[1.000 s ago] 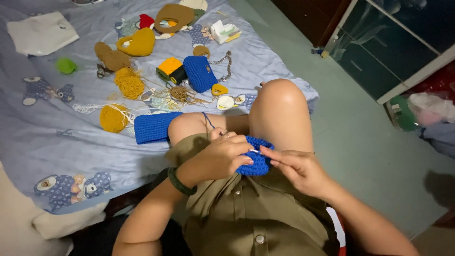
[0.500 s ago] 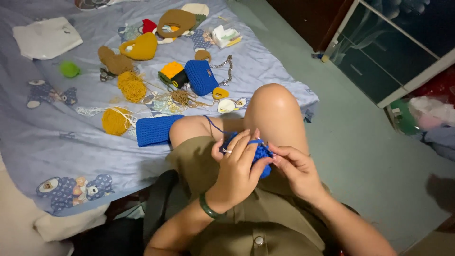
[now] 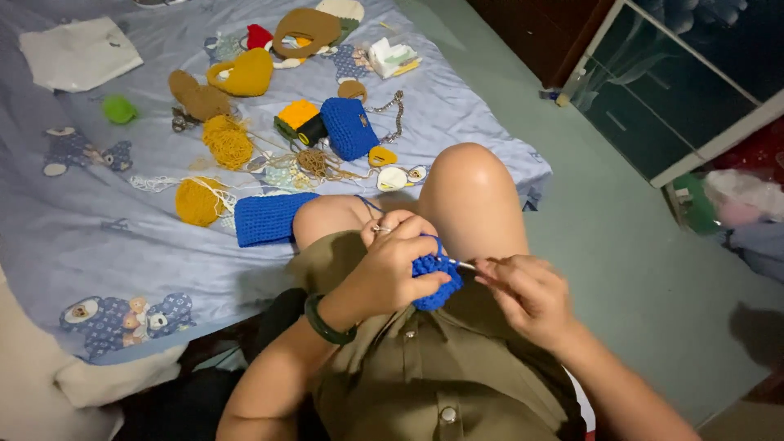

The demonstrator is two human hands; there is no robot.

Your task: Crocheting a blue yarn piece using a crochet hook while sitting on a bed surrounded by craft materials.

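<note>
My left hand grips a small blue crocheted piece over my lap, with blue yarn looped over a finger. My right hand pinches a thin metal crochet hook whose tip is in the blue piece. A strand of blue yarn runs from the work across my knee toward the bed. I wear a dark green bracelet on the left wrist and an olive shirt.
On the blue bedsheet lie a flat blue crocheted rectangle, yellow yarn balls, a blue crocheted purse with a chain, a yellow heart bag, brown crocheted pieces and a green ball. A dark cabinet stands right on the green floor.
My left hand has rolled over the blue piece, and my right hand has drawn back to the right, pulling the hook out from the work a little.
</note>
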